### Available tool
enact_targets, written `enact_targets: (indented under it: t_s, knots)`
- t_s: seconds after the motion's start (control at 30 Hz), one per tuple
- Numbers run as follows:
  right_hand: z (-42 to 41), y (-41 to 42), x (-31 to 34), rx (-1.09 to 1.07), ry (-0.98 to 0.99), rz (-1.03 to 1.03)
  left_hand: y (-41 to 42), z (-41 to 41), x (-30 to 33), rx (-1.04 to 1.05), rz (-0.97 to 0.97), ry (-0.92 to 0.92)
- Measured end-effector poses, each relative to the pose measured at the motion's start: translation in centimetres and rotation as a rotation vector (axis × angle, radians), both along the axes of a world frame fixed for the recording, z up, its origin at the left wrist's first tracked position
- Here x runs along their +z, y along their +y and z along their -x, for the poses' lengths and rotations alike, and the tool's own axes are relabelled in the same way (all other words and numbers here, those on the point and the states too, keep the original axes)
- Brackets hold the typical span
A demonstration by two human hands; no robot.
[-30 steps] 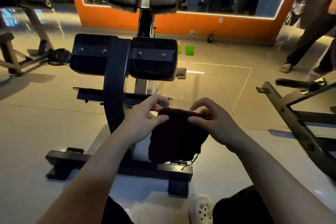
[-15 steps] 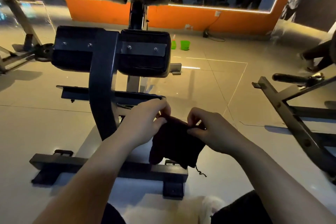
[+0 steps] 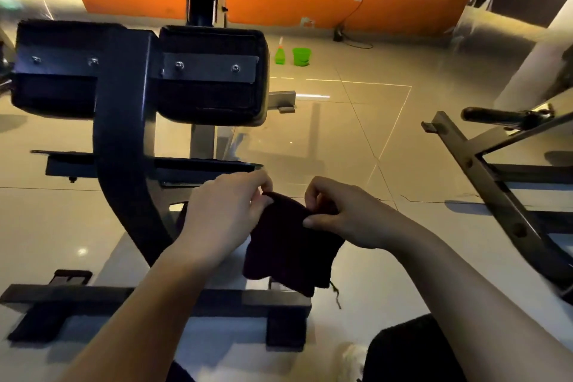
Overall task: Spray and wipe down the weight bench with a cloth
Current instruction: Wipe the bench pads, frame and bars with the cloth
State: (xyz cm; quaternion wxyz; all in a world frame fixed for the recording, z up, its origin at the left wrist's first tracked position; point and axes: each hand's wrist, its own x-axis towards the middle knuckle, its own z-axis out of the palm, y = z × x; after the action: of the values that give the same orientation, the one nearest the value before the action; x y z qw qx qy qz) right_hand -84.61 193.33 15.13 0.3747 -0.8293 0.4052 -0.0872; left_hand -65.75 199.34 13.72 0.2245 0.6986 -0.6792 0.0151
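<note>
My left hand (image 3: pixel 229 214) and right hand (image 3: pixel 344 214) each pinch the top of the dark cloth (image 3: pixel 288 245) with fingers clamped, with no words on it.

My left hand (image 3: pixel 228 211) and right hand (image 3: pixel 342 214) hold the cloth (image 3: pixel 286 245) between them, just before the bench (image 3: pixel 124 133). Its two pads (image 3: pixel 214 74) sit behind my hands. Beyond, right of the pads, a spray bottle (image 3: pixel 280 54) stands beside a cup (image 3: pixel 301 56) on the floor (image 3: pixel 356 139). Another frame (image 3: pixel 483 170) lies to my right.

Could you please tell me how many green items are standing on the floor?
2: a spray bottle and a cup, side by side beyond the bench pads; others may be hidden.
</note>
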Motion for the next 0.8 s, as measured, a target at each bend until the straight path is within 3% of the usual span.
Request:
enact_targets:
  t_s: [0.13,0.43,0.53,0.63,0.73,0.8]
  knots:
    - [0.4,-3.5,-1.2,-0.009,0.046,-0.069,-3.0,0.8,-1.3,0.028,0.02,0.088]
    - [-0.6,-11.0,-7.2,0.019,0.312,-0.17,-10.8,2.1,-8.3,-0.037,-0.043,0.025]
    - [-0.6,-12.2,-8.3,-0.004,0.318,-0.276,-11.3,2.8,-9.6,0.033,-0.252,0.272]
    - [-0.2,-11.0,-8.2,-0.114,0.203,-0.379,-10.0,3.2,-8.5,0.118,-0.516,0.35]
    - [0.9,-7.5,-5.1,-0.247,0.13,-0.331,-9.1,3.0,-4.3,0.14,-0.612,0.525]
    - [1.9,-5.9,-1.0,-0.313,0.078,-0.31,-9.1,2.9,0.0,0.153,-0.68,0.541]
